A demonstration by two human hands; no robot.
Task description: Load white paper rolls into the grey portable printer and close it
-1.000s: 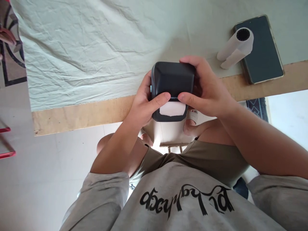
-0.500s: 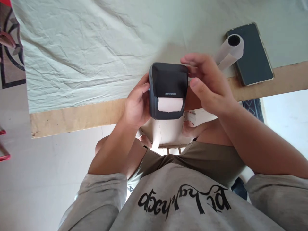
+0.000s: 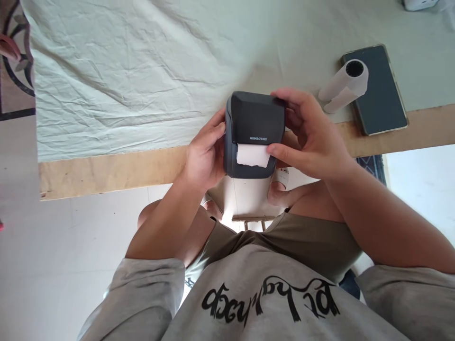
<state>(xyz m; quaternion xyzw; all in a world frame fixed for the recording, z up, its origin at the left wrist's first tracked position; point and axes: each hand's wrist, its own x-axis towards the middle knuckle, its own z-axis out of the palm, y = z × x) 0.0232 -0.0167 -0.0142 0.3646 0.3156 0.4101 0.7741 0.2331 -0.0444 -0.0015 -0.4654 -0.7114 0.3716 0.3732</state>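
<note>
A black label printer (image 3: 258, 118) marked NIIMBOT is held up at the table's near edge. From its front slot sticks a white paper strip (image 3: 251, 155) with a torn edge. My left hand (image 3: 206, 154) grips the printer's left side, thumb along the edge, the other fingers partly hidden. On the opposite side, my right hand (image 3: 313, 130) closes around the printer, its fingers at the upper right corner. The right thumb touches the front next to the paper strip's right end.
Right of my hands, a white paper roll (image 3: 343, 87) with a dark hollow end rests partly over a dark phone (image 3: 382, 94). Pale green wrinkled cloth (image 3: 142, 80) covers the table, whose bare wooden edge (image 3: 113, 173) faces me. A white object (image 3: 421, 4) shows at the top right.
My right hand, formerly beside the printer with fingers apart, has closed onto its right side. The thumb has come down to the paper strip. My left hand keeps its grip.
</note>
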